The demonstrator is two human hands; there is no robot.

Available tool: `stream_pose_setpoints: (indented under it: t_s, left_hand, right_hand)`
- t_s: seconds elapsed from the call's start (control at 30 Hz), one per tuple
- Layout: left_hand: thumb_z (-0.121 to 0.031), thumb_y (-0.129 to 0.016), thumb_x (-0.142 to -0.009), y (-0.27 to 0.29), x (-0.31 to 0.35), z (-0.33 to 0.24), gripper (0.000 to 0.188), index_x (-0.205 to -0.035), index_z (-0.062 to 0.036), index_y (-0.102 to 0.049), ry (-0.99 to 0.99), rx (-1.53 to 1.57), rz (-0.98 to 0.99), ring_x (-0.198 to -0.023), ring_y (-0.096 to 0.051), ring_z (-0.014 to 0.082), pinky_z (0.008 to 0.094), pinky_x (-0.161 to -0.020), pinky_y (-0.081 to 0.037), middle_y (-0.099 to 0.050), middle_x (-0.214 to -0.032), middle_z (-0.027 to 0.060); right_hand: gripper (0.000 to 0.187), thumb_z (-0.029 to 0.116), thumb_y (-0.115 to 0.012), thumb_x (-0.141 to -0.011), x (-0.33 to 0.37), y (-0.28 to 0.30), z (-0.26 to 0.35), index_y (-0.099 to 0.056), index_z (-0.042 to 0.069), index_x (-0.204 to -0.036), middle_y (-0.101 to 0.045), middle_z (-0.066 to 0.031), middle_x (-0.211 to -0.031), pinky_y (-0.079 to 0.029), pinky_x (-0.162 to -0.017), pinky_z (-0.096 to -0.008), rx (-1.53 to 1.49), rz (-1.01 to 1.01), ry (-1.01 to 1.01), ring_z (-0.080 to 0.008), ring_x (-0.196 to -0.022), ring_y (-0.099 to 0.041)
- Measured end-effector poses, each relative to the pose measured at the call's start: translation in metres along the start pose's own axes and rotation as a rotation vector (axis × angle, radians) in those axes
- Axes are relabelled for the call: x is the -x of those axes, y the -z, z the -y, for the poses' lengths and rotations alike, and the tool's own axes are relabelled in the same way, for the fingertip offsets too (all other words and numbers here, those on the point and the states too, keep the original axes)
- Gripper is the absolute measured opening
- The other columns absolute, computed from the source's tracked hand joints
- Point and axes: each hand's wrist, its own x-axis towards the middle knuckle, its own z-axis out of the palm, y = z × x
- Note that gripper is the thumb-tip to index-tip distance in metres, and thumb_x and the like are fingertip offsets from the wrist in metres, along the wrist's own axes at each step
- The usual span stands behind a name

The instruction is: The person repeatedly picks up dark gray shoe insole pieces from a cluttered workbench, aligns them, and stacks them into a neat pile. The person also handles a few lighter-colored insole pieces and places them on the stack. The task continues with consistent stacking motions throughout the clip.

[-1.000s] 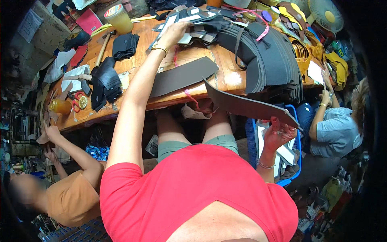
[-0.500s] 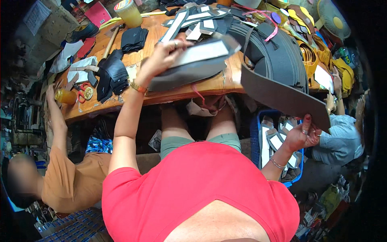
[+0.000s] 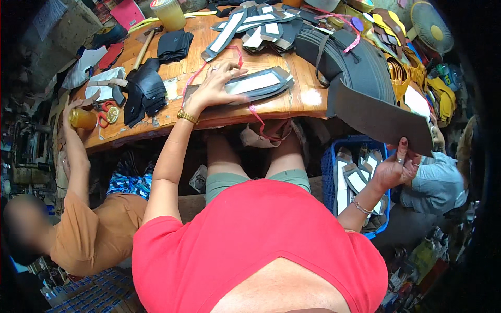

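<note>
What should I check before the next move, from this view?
1. Left hand at white-topped piece: ok, fingers spread at its left end.
2. Right hand gripping dark sheet: ok, held by its near end.
3. Sheet clear of stack: cannot tell, they overlap in view.
4. Pink ribbon clear of left hand: not ok, it lies close by.
5. Scissors away from both hands: ok, far left.

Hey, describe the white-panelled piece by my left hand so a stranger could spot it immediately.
Find the wooden table, then its near edge. There, a long dark piece with a white panel has your left hand over its left end. Unlike the similar pieces heaped farther back, it lies apart, close to that edge.
</note>
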Motion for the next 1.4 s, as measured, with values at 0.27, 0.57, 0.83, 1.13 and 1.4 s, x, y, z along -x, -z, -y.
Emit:
stream_pose_setpoints:
  t_s: [0.27, 0.57, 0.83, 1.13, 1.4]
  left_hand:
    - [-0.051, -0.084, -0.061, -0.005, 0.002, 0.015, 0.096, -0.141, -0.0092, -0.052, 0.089, 0.022, 0.176, -0.114, -0.052, 0.0354, 0.0424, -0.098, -0.04, -0.053, -0.123, 0.0172]
    - [-0.053, -0.085, -0.061, 0.0, 0.0, 0.005, 0.099, -0.141, -0.0076, -0.05, 0.148, 0.087, 0.157, -0.125, -0.049, 0.0361, 0.0442, -0.108, -0.036, -0.054, -0.131, 0.0177]
    - [-0.069, -0.067, -0.076, 0.029, 0.036, 0.01, 0.103, -0.15, -0.0052, -0.033, -0.083, 1.575, -0.283, -0.128, -0.051, 0.0347, 0.057, -0.099, -0.048, -0.039, -0.152, 0.0171]
    - [-0.011, -0.076, -0.085, 0.05, 0.066, 0.021, 0.066, -0.141, -0.0002, -0.044, 0.638, 1.194, -0.522, -0.07, -0.068, 0.0111, 0.0207, -0.045, -0.053, -0.071, -0.101, 0.0111]
    - [-0.006, -0.084, -0.076, 0.038, 0.076, 0.026, 0.069, -0.136, 0.0011, -0.051, 0.772, 0.735, -0.359, -0.063, -0.063, 0.005, 0.017, -0.044, -0.043, -0.072, -0.089, 0.0081]
  right_hand:
    - [0.022, -0.005, -0.073, -0.083, -0.018, -0.076, 0.011, -0.064, 0.001, -0.103, -0.071, -0.0093, -0.09, -0.055, -0.054, -0.0261, -0.149, 0.154, -0.164, -0.014, -0.068, -0.065]
    - [0.019, -0.007, -0.071, -0.082, 0.016, -0.199, 0.036, -0.064, 0.0, -0.098, -0.072, -0.0092, -0.087, -0.057, -0.05, -0.029, -0.668, 0.5, -0.404, -0.0148, -0.064, -0.067]
    - [0.021, 0.001, -0.068, -0.089, 0.052, -0.245, -0.015, -0.057, 0.002, -0.108, -0.072, -0.0172, -0.097, -0.06, -0.057, -0.035, -0.843, 0.663, -0.716, -0.0274, -0.07, -0.073]
    - [0.036, -0.001, -0.071, -0.087, 0.096, -0.192, -0.116, -0.048, -0.005, -0.115, -0.067, -0.0189, -0.099, -0.058, -0.052, -0.0271, -0.256, 0.725, -0.901, -0.0289, -0.073, -0.073]
    - [0.059, -0.005, -0.073, -0.081, 0.094, -0.182, -0.128, -0.041, -0.002, -0.13, -0.066, -0.0126, -0.082, -0.048, -0.045, -0.0213, 0.048, 0.723, -0.751, -0.0145, -0.051, -0.062]
